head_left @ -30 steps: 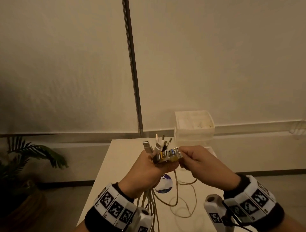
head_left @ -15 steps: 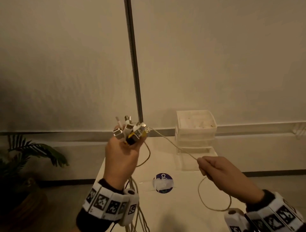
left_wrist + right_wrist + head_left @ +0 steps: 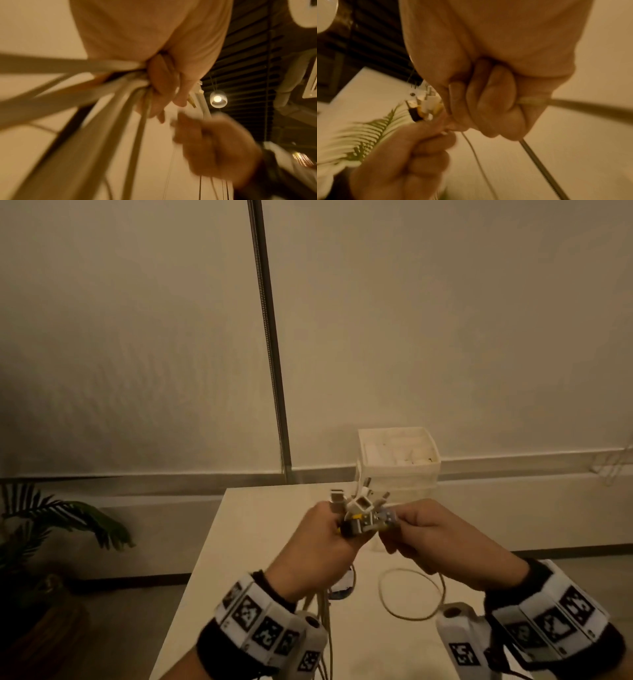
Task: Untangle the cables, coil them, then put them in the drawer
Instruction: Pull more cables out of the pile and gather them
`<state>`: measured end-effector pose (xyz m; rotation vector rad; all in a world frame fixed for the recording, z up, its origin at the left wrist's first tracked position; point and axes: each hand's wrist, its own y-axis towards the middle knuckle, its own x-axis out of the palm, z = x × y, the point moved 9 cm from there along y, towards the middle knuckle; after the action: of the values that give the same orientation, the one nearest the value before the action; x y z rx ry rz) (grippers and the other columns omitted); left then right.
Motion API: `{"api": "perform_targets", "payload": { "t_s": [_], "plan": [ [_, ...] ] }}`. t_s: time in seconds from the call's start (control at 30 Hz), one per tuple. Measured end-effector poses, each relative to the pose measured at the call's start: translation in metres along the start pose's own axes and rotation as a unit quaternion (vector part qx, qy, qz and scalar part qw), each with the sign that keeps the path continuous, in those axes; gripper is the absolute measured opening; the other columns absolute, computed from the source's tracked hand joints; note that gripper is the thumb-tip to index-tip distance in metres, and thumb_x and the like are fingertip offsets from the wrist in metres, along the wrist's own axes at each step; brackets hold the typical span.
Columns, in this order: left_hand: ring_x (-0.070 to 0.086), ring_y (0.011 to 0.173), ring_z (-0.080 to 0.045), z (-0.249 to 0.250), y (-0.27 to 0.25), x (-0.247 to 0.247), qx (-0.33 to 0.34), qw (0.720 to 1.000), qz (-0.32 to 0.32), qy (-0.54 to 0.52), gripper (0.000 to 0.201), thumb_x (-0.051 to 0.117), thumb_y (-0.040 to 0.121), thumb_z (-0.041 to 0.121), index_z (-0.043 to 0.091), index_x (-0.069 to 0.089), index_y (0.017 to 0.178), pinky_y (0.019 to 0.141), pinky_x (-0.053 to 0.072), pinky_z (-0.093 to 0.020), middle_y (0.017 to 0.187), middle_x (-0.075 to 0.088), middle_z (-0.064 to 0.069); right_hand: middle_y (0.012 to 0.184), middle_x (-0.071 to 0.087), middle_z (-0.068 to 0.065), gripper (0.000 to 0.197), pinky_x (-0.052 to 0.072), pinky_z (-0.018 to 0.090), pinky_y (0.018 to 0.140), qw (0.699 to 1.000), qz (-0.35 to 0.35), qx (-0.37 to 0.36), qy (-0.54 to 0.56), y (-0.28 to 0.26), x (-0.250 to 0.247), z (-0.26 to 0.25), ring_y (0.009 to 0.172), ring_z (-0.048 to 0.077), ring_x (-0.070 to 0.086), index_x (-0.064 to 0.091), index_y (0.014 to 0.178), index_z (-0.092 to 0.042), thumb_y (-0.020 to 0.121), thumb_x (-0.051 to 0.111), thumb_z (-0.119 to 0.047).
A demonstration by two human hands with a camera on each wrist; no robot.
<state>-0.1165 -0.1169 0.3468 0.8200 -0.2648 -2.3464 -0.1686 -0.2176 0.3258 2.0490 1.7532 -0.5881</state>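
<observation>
— Hands first: what has each got?
— Left hand [image 3: 318, 546] is clenched round the cables [image 3: 323, 611], plugs [image 3: 359, 510] fanned upward above its knuckles. Right hand [image 3: 431, 542] pinches one cable at the plugs, touching them.
— And the drawer [image 3: 397, 470]?
— Beyond the plugs, on the bench [image 3: 246, 542]. The pinched cable loops down below the right hand, so that hand looks nearer for drawing it free.

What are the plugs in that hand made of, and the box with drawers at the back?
The plugs in the left hand look like hard plastic shells, white, yellow and black, with shiny metal tips that glint. The drawer box looks like milky, see-through plastic, since its stacked levels show faintly through the walls. The dim light leaves both open.
</observation>
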Motion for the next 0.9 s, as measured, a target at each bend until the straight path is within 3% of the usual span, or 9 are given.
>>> {"api": "perform_targets", "payload": {
  "t_s": [0.17,0.27,0.33,0.4,0.47,0.63,0.73,0.8,0.9],
  "plan": [
    [0.039,0.039,0.0,-0.042,-0.005,-0.023,-0.095,0.989,0.099,-0.046,0.046,0.054,0.093,-0.003,0.028,0.064,0.061,0.045,0.032,-0.019,0.047,0.052,0.015,0.053,0.038,-0.006,0.039,0.027,0.024,0.046,0.995,-0.019,0.023,0.09,-0.004,0.0,0.01,0.047,0.01,0.029,0.061,0.071,-0.011,0.1,0.043,-0.029],
    [0.028,0.037,-0.01,-0.088,-0.016,-0.088,-0.192,0.916,0.29,-0.2,0.038,0.057,0.096,0.005,0.018,0.066,0.061,0.042,0.023,-0.021,0.05,0.04,0.001,0.051,0.036,-0.004,0.037,0.024,0.024,0.044,0.988,-0.012,0.062,0.138,-0.019,-0.008,0.039,0.045,0.011,0.026,0.058,0.066,-0.015,0.096,0.045,-0.033],
    [0.03,0.038,-0.014,-0.097,-0.022,-0.123,-0.185,0.902,0.35,-0.175,0.027,0.064,0.094,0.017,0.015,0.065,0.067,0.045,0.027,-0.024,0.048,0.042,0.003,0.053,0.034,0.0,0.037,0.022,0.026,0.045,0.986,0.007,0.089,0.143,-0.029,-0.013,0.057,0.046,0.013,0.023,0.056,0.064,-0.016,0.092,0.046,-0.037],
    [0.05,0.047,-0.022,-0.082,-0.021,-0.127,-0.144,0.926,0.345,-0.046,0.017,0.067,0.092,0.019,0.016,0.07,0.075,0.049,0.041,-0.038,0.053,0.059,0.007,0.054,0.034,0.003,0.038,0.022,0.026,0.045,0.986,0.028,0.108,0.126,-0.03,-0.013,0.067,0.046,0.013,0.024,0.056,0.064,-0.015,0.095,0.046,-0.034],
    [0.068,0.071,-0.026,-0.06,-0.014,-0.097,-0.087,0.952,0.291,0.042,0.01,0.067,0.091,0.012,0.017,0.075,0.089,0.067,0.054,-0.047,0.078,0.075,0.0,0.054,0.035,0.002,0.039,0.024,0.026,0.044,0.988,0.036,0.102,0.113,-0.022,-0.007,0.063,0.045,0.013,0.025,0.057,0.064,-0.015,0.099,0.044,-0.03],
    [0.064,0.074,0.0,-0.018,0.004,0.006,0.026,0.994,0.064,0.08,0.019,0.062,0.09,0.01,0.023,0.075,0.094,0.07,0.053,-0.023,0.083,0.072,0.012,0.052,0.036,0.001,0.036,0.022,0.027,0.044,0.989,0.029,0.055,0.132,0.004,0.009,0.026,0.043,0.012,0.026,0.055,0.067,-0.01,0.1,0.041,-0.014],
    [0.065,0.073,-0.008,-0.034,0.006,-0.007,-0.023,0.991,0.101,0.082,0.029,0.061,0.09,0.003,0.026,0.075,0.081,0.065,0.049,-0.02,0.08,0.072,0.008,0.05,0.033,0.0,0.036,0.02,0.024,0.043,0.979,0.005,0.051,0.199,0.002,0.012,0.022,0.043,0.011,0.022,0.055,0.071,-0.008,0.101,0.04,-0.021],
    [0.063,0.073,-0.002,-0.039,0.005,-0.011,-0.032,0.99,0.085,0.111,0.031,0.06,0.089,-0.001,0.023,0.074,0.075,0.061,0.045,-0.011,0.077,0.069,0.007,0.051,0.033,0.0,0.037,0.022,0.024,0.044,0.977,-0.01,0.044,0.21,-0.002,0.014,0.023,0.045,0.011,0.023,0.058,0.073,-0.01,0.101,0.042,-0.027],
    [0.054,0.051,0.002,-0.046,0.002,-0.02,-0.074,0.988,0.106,0.089,0.033,0.055,0.089,-0.007,0.015,0.07,0.07,0.05,0.038,-0.01,0.068,0.064,0.004,0.051,0.036,-0.001,0.037,0.026,0.023,0.044,0.981,-0.009,0.04,0.19,-0.006,0.018,0.028,0.045,0.012,0.026,0.061,0.072,-0.012,0.1,0.043,-0.028]
  ]
}}
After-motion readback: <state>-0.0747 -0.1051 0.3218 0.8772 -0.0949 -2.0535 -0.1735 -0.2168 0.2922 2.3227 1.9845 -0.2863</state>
